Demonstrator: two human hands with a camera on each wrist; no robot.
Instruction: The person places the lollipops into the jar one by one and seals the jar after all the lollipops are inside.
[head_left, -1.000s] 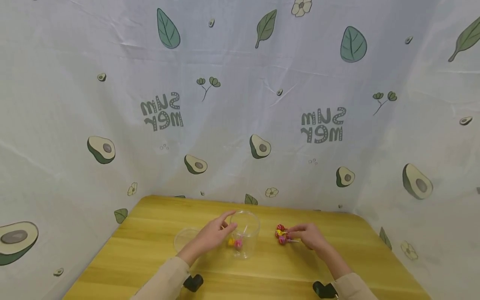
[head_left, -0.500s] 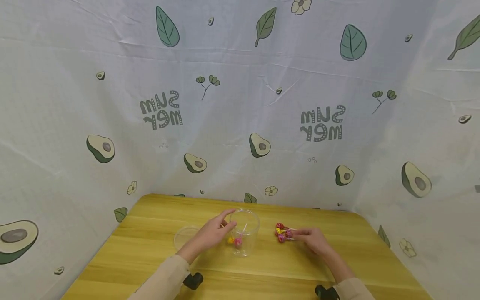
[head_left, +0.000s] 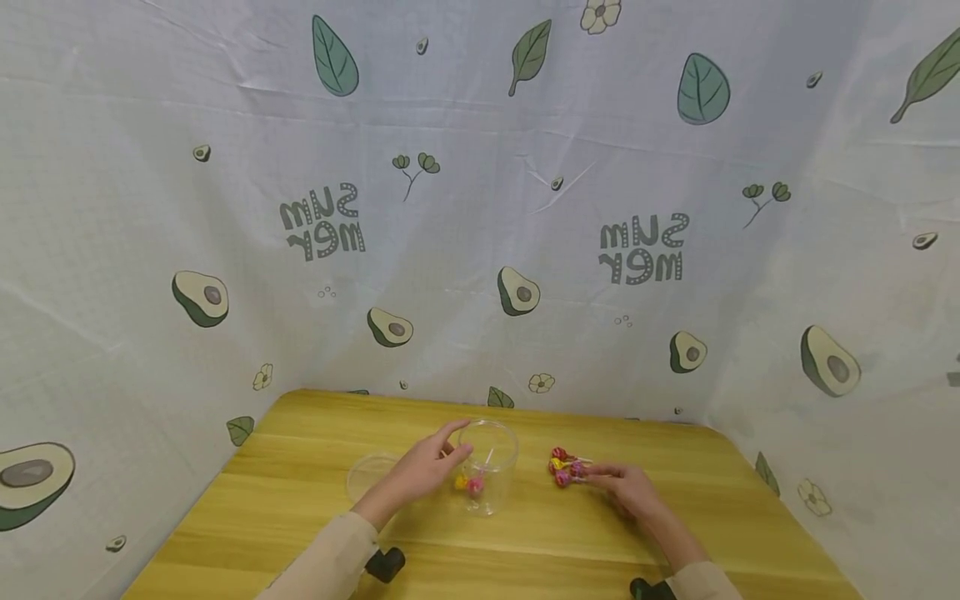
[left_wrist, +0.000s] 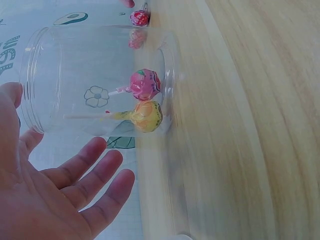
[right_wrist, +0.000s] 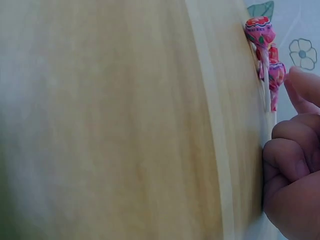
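Head view: a clear jar (head_left: 501, 482) stands upright on the worktop (head_left: 315, 429); the left hand (head_left: 422, 465) rests thumb and forefinger at its rim. Four lollipops (head_left: 557, 466) lie to its right, the right hand (head_left: 633, 490) at their sticks. A clear disc (head_left: 363, 485) lies left.

Left wrist view: the other fingers extend, not gripping; pink lollipop (left_wrist: 145, 85) and yellow lollipop (left_wrist: 147, 116) sit heads-down inside the jar.

Right wrist view: lower fingers curled, forefinger beside a lollipop head; whether a stick is pinched cannot be told.
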